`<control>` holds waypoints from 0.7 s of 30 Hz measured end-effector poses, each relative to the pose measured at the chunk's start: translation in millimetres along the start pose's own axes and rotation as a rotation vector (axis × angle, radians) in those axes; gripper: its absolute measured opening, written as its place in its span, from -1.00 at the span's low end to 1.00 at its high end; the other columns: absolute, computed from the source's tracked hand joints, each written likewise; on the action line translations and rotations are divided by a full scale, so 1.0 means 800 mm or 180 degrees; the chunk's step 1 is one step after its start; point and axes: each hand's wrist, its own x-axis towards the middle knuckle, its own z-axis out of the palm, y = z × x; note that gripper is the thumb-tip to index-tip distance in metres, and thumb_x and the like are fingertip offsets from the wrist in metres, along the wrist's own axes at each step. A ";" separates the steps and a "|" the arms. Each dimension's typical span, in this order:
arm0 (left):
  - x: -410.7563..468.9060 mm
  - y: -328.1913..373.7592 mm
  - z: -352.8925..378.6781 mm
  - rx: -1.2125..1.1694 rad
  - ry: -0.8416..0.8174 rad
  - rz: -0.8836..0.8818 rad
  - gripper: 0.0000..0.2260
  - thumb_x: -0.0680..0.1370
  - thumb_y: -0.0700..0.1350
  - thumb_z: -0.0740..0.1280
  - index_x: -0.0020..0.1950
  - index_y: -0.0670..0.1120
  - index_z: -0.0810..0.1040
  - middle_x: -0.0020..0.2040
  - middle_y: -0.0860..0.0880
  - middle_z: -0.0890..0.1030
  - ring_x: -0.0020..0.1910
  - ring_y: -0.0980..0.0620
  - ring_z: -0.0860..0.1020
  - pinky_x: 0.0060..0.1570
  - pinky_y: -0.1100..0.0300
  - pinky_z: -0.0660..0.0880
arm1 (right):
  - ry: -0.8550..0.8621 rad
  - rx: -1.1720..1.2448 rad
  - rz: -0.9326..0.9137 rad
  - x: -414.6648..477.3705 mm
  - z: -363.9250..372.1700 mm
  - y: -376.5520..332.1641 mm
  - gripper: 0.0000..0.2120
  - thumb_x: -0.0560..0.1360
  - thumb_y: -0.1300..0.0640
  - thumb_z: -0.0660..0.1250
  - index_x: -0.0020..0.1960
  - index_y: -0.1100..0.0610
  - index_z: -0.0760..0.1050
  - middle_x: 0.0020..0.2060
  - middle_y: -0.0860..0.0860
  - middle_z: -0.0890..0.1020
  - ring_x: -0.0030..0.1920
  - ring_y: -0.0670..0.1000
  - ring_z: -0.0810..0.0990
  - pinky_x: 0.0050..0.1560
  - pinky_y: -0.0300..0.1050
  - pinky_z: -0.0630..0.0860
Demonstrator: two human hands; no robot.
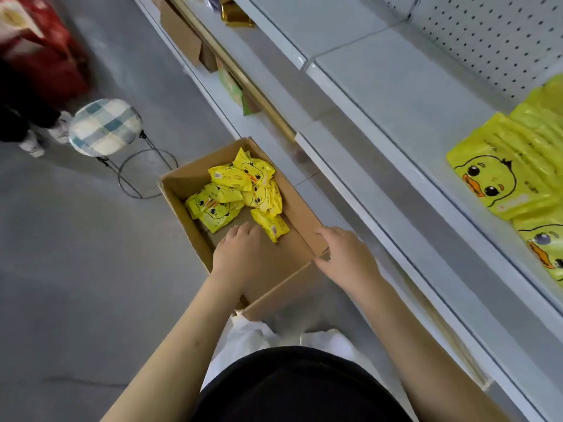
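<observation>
Though print illegible — duck-face packs (237, 190); right hand (347, 257) on box (275, 295)

The cardboard box (300, 205) is plain brown; the packets (227, 193) in it are bright yellow, each printed with a duckling face with black eyes and an orange beak. The larger packs (499, 181) on the white shelf (396, 95) carry the same yellow duck print. The pegboard (487, 35) is white, dotted with dark holes. The stool (105, 126) has a blue-and-cream checked cushion over a black wire frame. The floor (61, 269) is grey, the trousers (243, 339) white, the top (289, 388) black
</observation>
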 end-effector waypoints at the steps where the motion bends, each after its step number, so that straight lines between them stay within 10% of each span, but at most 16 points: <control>1: 0.003 -0.018 -0.004 -0.0022 -0.0002 -0.0077 -0.56 0.55 -0.13 0.19 0.44 -0.02 0.24 0.43 0.00 0.28 0.41 -0.07 0.23 0.26 0.07 0.32 | -0.0018 -0.0026 -0.0015 0.012 0.005 -0.014 -0.49 0.45 0.02 0.37 0.37 0.02 0.36 0.24 -0.04 0.50 0.16 0.05 0.50 0.05 -0.04 0.51; 21: 0.230 -0.232 0.085 -0.0268 -0.0384 -0.0671 -0.46 0.53 -0.03 0.33 0.46 -0.09 0.22 0.41 -0.11 0.32 0.37 -0.19 0.28 0.14 -0.14 0.43 | -0.0403 0.0129 0.0678 0.241 0.211 -0.038 -0.60 0.44 -0.06 0.38 0.20 0.10 0.46 0.12 0.05 0.56 0.12 0.14 0.51 0.02 0.03 0.49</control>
